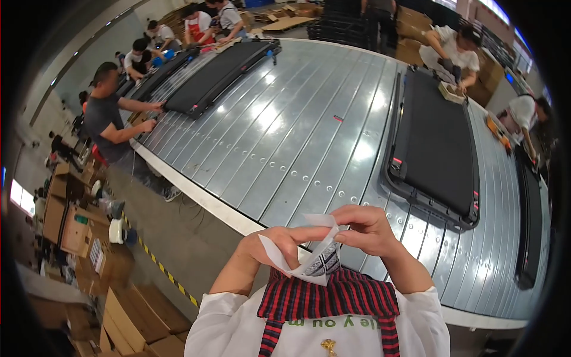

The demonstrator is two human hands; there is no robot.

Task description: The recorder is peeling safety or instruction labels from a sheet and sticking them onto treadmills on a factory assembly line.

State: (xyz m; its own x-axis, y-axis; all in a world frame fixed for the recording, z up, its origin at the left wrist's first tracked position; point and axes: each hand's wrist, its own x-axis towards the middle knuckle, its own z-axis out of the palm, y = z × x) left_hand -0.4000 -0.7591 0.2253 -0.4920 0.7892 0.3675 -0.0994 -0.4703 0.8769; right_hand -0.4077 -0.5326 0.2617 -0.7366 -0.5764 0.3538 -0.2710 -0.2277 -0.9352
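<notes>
Close in front of my chest, both hands hold a white, bent label sheet [326, 260] with dark printed patches on its inner side. My left hand [275, 243] is closed on its left part, the paper curling around the fingers. At the sheet's upper edge, the thumb and forefinger of my right hand [367, 229] pinch it. To the right, a long black framed panel [439, 143] with red marks at its corners lies on the metal table [309, 125], apart from my hands.
Another black panel [223, 74] lies at the table's far left, where a person in grey [107, 119] touches its end. A person [461, 50] works at the far right beside a small box [452, 92]. Cardboard boxes [137, 315] stand on the floor at left.
</notes>
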